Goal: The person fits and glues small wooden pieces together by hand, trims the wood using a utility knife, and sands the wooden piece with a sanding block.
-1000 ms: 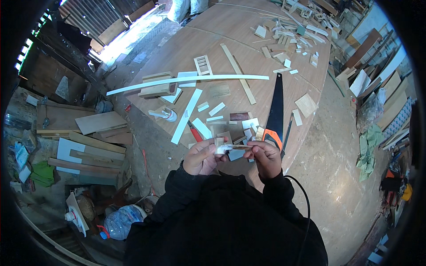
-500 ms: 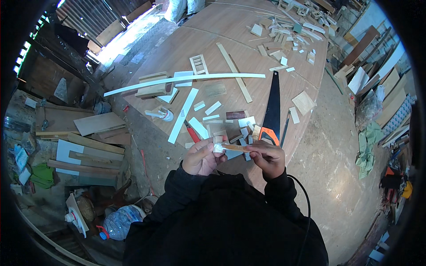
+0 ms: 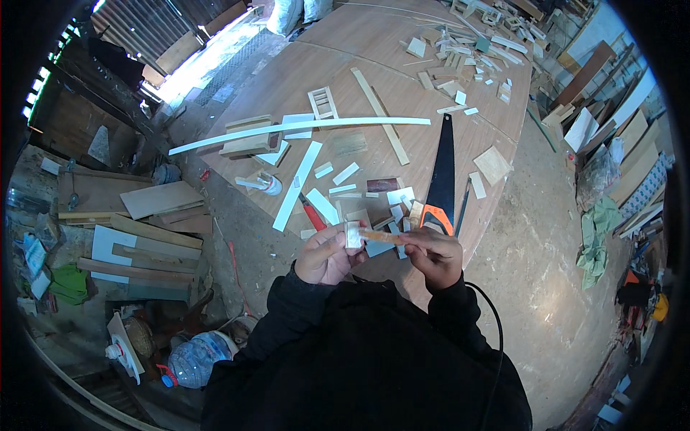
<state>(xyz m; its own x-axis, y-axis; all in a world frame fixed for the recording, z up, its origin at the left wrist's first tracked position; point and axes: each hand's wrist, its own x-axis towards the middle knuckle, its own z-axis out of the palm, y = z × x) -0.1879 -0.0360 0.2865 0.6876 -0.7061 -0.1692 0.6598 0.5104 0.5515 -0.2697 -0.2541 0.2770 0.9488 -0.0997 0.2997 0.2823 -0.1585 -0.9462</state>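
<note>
At the near edge of a tabletop (image 3: 287, 90), a person's left hand (image 3: 320, 260) pinches a small wooden block (image 3: 351, 230) between curled fingers; the right hand (image 3: 436, 256), fingers closed, holds a flat stick (image 3: 384, 237) against or just beside it. White paste (image 3: 356, 242) appears on one side; full coverage cannot be judged. Pale offcuts (image 3: 346, 172) lie loose and unjoined beyond, while an orange-handled saw (image 3: 441, 169) crowds the right hand's side.

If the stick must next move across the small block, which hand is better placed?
The right hand, probably: it grips the wooden stick, whose tip is at the small block, while the left hand holds that block.
</note>
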